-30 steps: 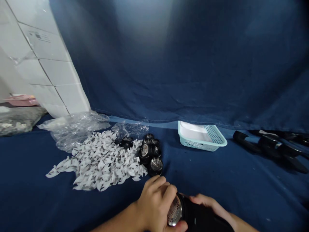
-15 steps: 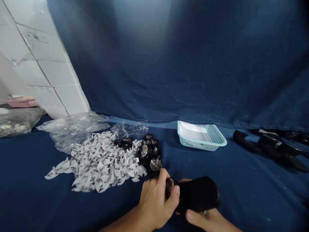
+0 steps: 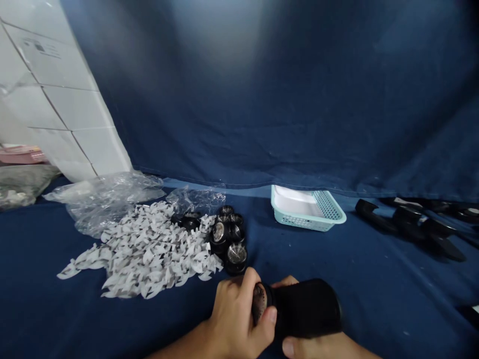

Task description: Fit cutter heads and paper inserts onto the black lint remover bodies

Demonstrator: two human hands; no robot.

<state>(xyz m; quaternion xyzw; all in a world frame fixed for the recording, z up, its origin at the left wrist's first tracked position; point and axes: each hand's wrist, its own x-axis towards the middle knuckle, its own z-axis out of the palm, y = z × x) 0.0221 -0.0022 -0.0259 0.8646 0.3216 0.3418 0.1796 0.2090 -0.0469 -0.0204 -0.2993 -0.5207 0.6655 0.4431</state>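
Note:
My left hand is closed around a round black shaver head with a perforated metal face. The head sits at the left end of a thick black shaver body, touching it; whether the two are locked together I cannot tell. My right hand grips that body from below, thumb at the near side and fingertips showing at the far side. Just beyond my left hand stands a cluster of similar shaver heads, their metal meshes facing up or sideways.
Left of the cluster lies a heap of small white plastic pieces, with clear plastic bags behind. A light-blue basket holding something white stands by the blue curtain. Several black parts lie at right.
The view has shifted slightly, so the table items appear a little farther left. Both hands keep their hold, and the shaver head and body have barely moved.

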